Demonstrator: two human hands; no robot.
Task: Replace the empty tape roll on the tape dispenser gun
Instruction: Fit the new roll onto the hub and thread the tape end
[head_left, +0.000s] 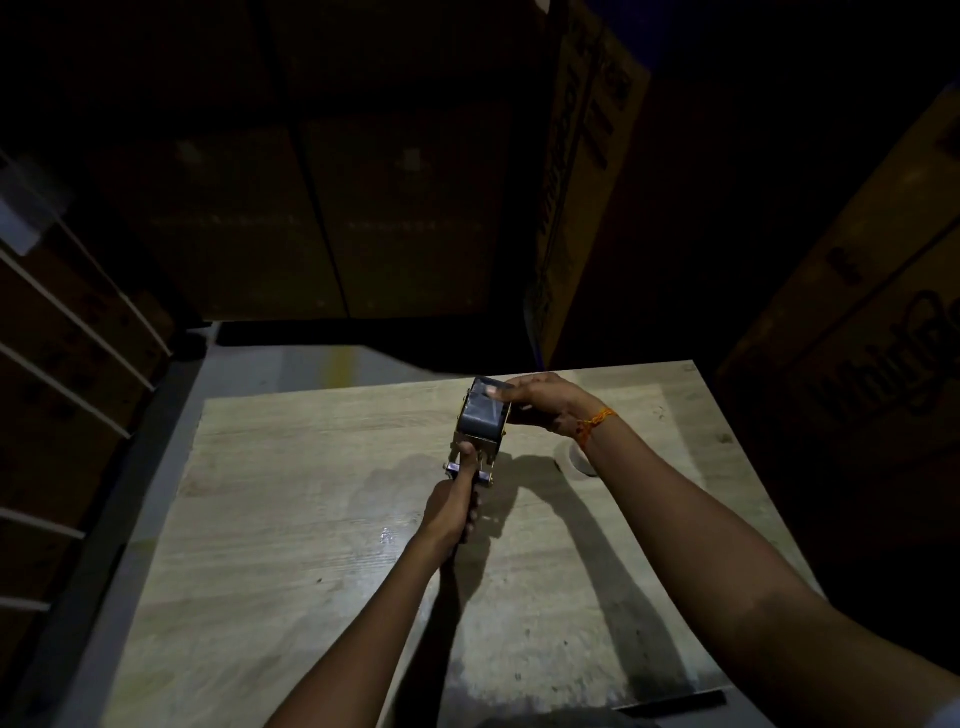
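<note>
In the head view, a tape dispenser gun (475, 441) is held above a pale wooden worktop (291, 519) by two bare hands. The left hand (452, 512) is closed around the gun's handle, its thumb laid forward along the frame. Just beyond that grip, a tape roll (482, 410) is seated in the gun, and the right hand (545, 402) is closed over its far side, fingertips on the roll's face. An orange thread (597, 421) is tied at the right wrist. A second roll (576, 460) lies flat on the worktop beneath the right forearm, partly hidden. Dark cardboard boxes (857, 338) surround the worktop.
</note>
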